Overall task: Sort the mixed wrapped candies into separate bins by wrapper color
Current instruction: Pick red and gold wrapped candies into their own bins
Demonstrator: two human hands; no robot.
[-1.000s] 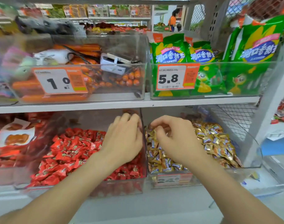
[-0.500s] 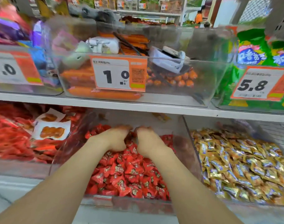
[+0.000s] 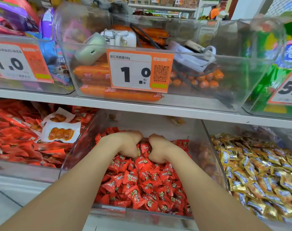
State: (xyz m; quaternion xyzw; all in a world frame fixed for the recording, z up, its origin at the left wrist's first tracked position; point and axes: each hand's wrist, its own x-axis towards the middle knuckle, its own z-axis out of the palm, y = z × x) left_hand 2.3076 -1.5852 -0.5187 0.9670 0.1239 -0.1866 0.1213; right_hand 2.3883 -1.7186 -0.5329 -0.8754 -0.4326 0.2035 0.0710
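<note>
1. The red candies (image 3: 142,180) lie heaped in the clear middle bin (image 3: 108,212) on the lower shelf. The heap reaches its front wall, and a pale bare strip shows behind it.
2. Your left hand (image 3: 125,144) and right hand (image 3: 160,149) are both sunk into the far part of the heap, knuckles up and close together, with a few red candies between them. Both sets of fingers curl downward and their tips are buried. I cannot tell whether either hand grips anything.
3. Your forearms cross over the bin's low front wall. The clear divider wall (image 3: 215,155) stands near your right forearm, and the slanted left wall leaves more room beside your left forearm.
4. The white shelf board (image 3: 158,109) hangs over the back of the bin, above your knuckles.
5. Gold candies (image 3: 258,172) fill the bin to the right, beyond the divider. Larger red packets (image 3: 17,139) fill the bin to the left. Above, a clear bin of orange sausages (image 3: 95,72) carries an orange price tag (image 3: 138,72).
6. A second ago your right hand was over the gold candies and your left hand was at the red bin's right edge. Now both are deep in the red heap, much as they were half a second ago, and the view has moved left and closer.
</note>
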